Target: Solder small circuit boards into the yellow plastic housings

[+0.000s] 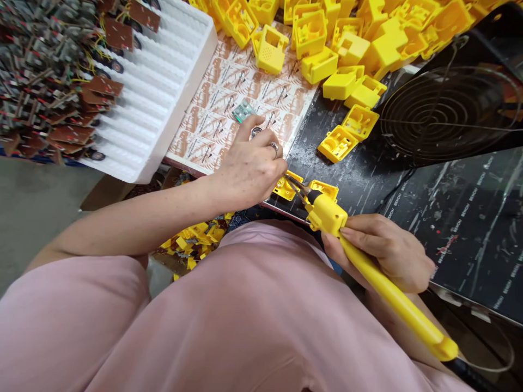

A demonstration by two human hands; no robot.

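My left hand (256, 163) is closed, fingers curled around a small green circuit board (244, 110) with a round black part (256, 132) beside it; the thumb is hidden. In my right hand (384, 250) is a yellow soldering iron (379, 277), its metal tip pointing left. The tip reaches an open yellow plastic housing (291, 188) at the table's near edge, just beside my left hand. A second yellow housing (327, 189) lies partly behind the iron's front end. Whether the tip touches anything inside the housing, I cannot tell.
Several yellow housings (310, 32) are heaped at the back. A white foam tray (163, 71) at left bears piled brown circuit boards (102, 87) with wires. A black fan (441, 114) stands at right. Below the table edge sits a bin of yellow parts (196, 239).
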